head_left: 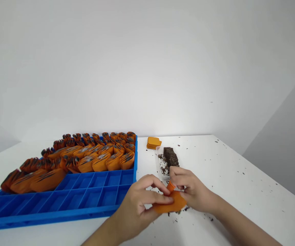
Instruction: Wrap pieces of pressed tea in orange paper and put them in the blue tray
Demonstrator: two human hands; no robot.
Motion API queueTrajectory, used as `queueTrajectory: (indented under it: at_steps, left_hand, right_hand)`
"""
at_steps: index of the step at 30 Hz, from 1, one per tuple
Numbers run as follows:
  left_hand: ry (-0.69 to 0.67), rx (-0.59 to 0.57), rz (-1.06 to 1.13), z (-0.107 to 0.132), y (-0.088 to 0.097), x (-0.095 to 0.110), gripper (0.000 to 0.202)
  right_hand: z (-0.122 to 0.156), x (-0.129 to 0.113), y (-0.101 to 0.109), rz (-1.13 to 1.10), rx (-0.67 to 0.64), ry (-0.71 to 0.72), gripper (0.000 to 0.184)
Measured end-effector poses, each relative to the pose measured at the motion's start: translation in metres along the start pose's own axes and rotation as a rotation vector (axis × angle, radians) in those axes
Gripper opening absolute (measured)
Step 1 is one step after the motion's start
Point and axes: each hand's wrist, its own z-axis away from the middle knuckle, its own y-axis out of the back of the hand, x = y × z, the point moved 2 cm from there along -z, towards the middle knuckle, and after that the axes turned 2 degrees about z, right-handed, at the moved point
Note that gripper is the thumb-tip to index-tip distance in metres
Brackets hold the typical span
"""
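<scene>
My left hand (pixel 147 201) pinches a small orange envelope (pixel 171 203) between thumb and fingers, holding it low over the table. The envelope's upper flap (pixel 171 186) curls up toward my fingers. My right hand (pixel 191 188) is closed at the envelope's right side, its fingertips close to the flap. Whether a dark piece is between those fingertips is hidden. Just beyond my hands, a clear plastic tray (pixel 158 164) holds a row of thin dark brown pressed slabs (pixel 171 157) and loose crumbs. Behind it lies a stack of flat orange envelopes (pixel 153 142).
At the left stands a blue compartment tray (pixel 68 212). Bunches of orange envelopes (pixel 86 155) with dark markings fill its back rows; the visible front compartments are bare. Dark flakes (pixel 211 218) are scattered over the white table (pixel 229 191), which meets a wall behind.
</scene>
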Motion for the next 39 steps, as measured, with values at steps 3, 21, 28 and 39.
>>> queueTrajectory:
  at_steps: [3, 21, 28, 39]
  left_hand:
    - [-0.061, 0.014, -0.041, 0.0, -0.002, -0.006, 0.031]
    - [0.106, 0.013, 0.201, 0.002, -0.007, -0.011, 0.029]
    - [0.305, 0.045, 0.231, 0.003, -0.008, -0.013, 0.018]
    - [0.402, 0.073, 0.215, 0.003, -0.008, -0.012, 0.018]
  right_hand:
    - [0.001, 0.002, 0.007, 0.101, -0.085, -0.047, 0.019]
    - [0.008, 0.035, 0.06, 0.728, -0.156, -0.401, 0.028]
    - [0.006, 0.035, 0.055, 0.669, -0.157, -0.403, 0.028]
    - [0.006, 0.035, 0.053, 0.543, -0.164, -0.402, 0.024]
